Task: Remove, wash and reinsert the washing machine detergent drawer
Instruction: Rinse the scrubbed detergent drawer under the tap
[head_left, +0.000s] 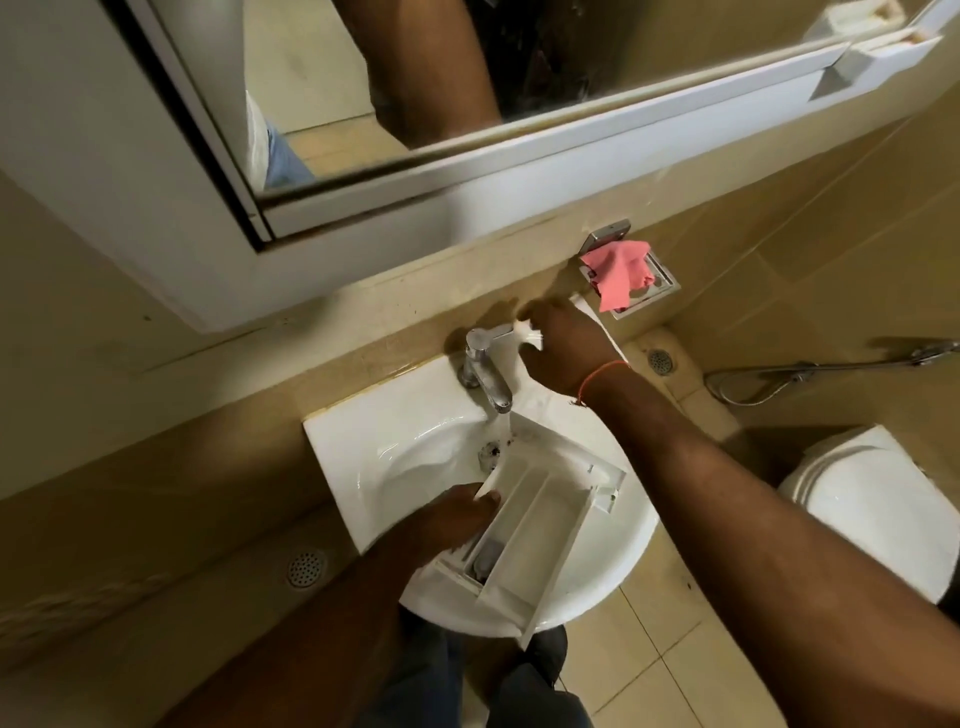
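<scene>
Fingers (485, 500) of the left hand (447, 519) curl over the long left wall of the drawer (535, 525), holding it in the sink (363, 452). That drawer is white plastic, long and rectangular, with narrow lengthwise compartments and a grey insert at its near end. It lies slanted, far end under the tap (485, 374) where water runs onto it, near end over the sink's front rim. The right hand (561, 348) is at the sink's back edge, fingers pinching something white beside the tap lever; I cannot tell what it is. A pink cloth (621, 267) sits in a wall holder (660, 286) beyond the back right corner.
</scene>
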